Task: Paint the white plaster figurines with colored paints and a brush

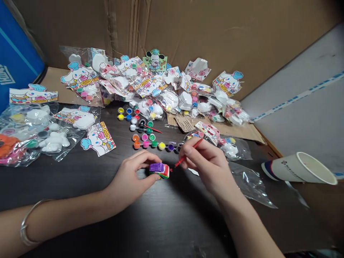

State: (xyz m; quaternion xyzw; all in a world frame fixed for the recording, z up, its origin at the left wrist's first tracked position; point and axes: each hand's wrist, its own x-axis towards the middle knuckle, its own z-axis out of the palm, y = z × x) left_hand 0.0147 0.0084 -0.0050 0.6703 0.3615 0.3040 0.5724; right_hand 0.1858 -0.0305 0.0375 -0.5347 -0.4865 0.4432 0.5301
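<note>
Between the thumb and fingers of my left hand (135, 175) is a small toy car (159, 169), painted purple on top with red at the right end and some green and yellow low down. My right hand (205, 159) pinches a red paintbrush (186, 156), its tip pointing down and left, a little to the right of the car and apart from it. Near the tip, a red paint spot (171, 170) lies on the dark table. Just beyond both hands stand open paint pots (145, 144) in several colours. A second red brush (153, 129) lies across the pots behind.
Plastic bags with white figures and printed cards (150, 86) are heaped along the back. More bags (40, 132) lie at left, near a loose card (99, 139). A paper cup (298, 167) lies on its side at right, by a clear empty bag (249, 182).
</note>
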